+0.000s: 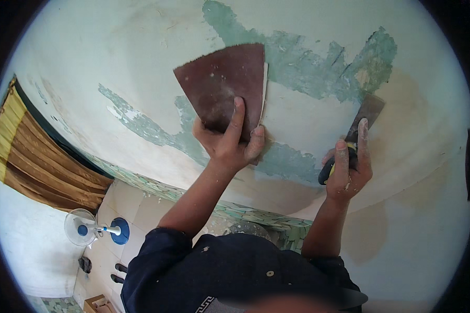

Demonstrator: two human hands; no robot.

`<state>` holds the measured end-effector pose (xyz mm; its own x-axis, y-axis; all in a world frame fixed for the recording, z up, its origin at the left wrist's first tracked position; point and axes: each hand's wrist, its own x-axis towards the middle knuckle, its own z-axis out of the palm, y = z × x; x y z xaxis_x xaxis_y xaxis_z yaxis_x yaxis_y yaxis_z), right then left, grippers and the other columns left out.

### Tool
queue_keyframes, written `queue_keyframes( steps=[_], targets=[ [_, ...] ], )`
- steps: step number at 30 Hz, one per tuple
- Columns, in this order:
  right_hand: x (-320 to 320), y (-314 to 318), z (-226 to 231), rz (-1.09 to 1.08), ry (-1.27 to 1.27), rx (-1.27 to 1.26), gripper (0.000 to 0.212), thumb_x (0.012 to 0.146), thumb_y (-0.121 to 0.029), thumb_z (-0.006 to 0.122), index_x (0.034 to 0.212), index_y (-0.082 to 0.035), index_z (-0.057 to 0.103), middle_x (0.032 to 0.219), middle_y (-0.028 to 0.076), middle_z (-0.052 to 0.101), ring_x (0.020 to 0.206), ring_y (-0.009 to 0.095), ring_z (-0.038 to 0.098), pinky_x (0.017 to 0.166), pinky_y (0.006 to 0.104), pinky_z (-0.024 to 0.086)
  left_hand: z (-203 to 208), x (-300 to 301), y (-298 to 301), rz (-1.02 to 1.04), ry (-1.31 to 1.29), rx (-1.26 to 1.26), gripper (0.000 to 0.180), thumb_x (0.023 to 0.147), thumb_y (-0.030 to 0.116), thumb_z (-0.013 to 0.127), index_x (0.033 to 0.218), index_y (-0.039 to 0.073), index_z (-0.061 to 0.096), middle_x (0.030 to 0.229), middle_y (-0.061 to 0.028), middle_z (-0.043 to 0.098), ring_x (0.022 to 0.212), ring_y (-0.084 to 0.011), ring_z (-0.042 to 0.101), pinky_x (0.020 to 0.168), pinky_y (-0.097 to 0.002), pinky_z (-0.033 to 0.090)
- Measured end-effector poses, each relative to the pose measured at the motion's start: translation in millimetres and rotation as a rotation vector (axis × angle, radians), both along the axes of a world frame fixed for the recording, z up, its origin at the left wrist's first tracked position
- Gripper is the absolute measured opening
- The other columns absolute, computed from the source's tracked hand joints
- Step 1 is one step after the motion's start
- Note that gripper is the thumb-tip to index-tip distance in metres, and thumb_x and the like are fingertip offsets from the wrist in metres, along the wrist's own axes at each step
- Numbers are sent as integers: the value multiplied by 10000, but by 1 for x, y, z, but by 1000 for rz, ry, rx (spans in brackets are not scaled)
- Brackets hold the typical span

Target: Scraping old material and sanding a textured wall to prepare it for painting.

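My left hand (227,138) grips the lower edge of a stiff dark red-brown sheet (227,73), thumb and one finger across its dusty face. The sheet has a ragged top edge and a pale strip along its right side; its exact kind is unclear. My right hand (350,169) is closed around the black and yellow handle of a putty knife (371,108), one finger stretched along the blade. The blade lies at or close to the wall (297,112), beside the lower end of a bare green patch (378,57). Pale dust coats the fingers.
Green patches show through the whitish wall, with damp-looking beige areas at right. Tiled trim (245,214) runs along the wall's foot. At left hang brown and yellow curtains (52,161). A standing fan (102,229), dark slippers (119,272) and a cardboard box (98,304) are on the floor.
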<state>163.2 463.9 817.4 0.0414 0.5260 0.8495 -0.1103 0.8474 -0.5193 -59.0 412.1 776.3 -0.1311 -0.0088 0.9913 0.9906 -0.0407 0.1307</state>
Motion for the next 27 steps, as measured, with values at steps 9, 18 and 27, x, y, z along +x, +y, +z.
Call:
queue_keyframes(
  steps=[9, 18, 27],
  targets=[
    [1, 2, -4, 6, 6, -2, 500, 873, 42, 589, 1365, 95, 519, 1263, 269, 625, 538, 138, 580, 490, 263, 477, 181, -4, -7, 12, 15, 104, 588, 819, 343, 693, 1287, -11, 642, 1192, -296, 436, 1095, -395, 435, 951, -522, 397],
    [3, 3, -8, 29, 16, -42, 508, 870, 47, 587, 1368, 106, 506, 1344, 288, 574, 545, 130, 572, 493, 277, 489, 67, -9, 5, 45, 34, 108, 655, 686, 399, 777, 1260, 95, 699, 1224, -292, 446, 1089, -405, 455, 934, -428, 434],
    [2, 3, -7, -4, -4, -27, 505, 878, 31, 597, 1370, 101, 507, 1354, 279, 571, 555, 137, 584, 497, 273, 488, 26, 11, 3, 25, 49, 38, 641, 672, 376, 783, 1246, 101, 707, 1186, -275, 528, 1058, -407, 493, 900, -454, 418]
  ],
)
